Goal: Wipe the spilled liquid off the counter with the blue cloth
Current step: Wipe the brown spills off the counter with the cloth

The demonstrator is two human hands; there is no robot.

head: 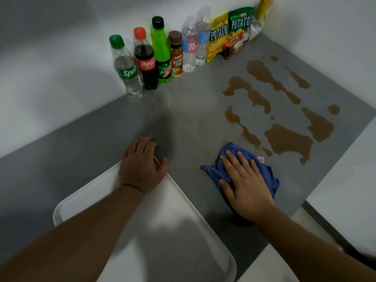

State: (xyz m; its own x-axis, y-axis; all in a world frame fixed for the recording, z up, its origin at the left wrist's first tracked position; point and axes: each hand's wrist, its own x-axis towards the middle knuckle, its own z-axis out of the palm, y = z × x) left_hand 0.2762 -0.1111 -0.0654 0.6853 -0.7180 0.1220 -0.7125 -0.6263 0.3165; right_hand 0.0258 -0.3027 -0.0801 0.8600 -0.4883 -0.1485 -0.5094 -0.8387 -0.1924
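Right hand: my fingers spread flat, pressing the cloth on the worktop.
Left hand: relaxed, resting on the tray rim.
Spill: brown pools just beyond the cloth.
Risk: bunched cloth may smear liquid toward the bottles.

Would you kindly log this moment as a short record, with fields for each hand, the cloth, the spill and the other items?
right hand: flat on the cloth, fingers straight
left hand: rests over the tray's far corner, holds nothing
cloth: blue, bunched, on the counter beside the spill's near edge
spill: brown, several separate puddles, on the right side of the counter
tray: white, near left
back row: bottles and chip bags, upright along the wall
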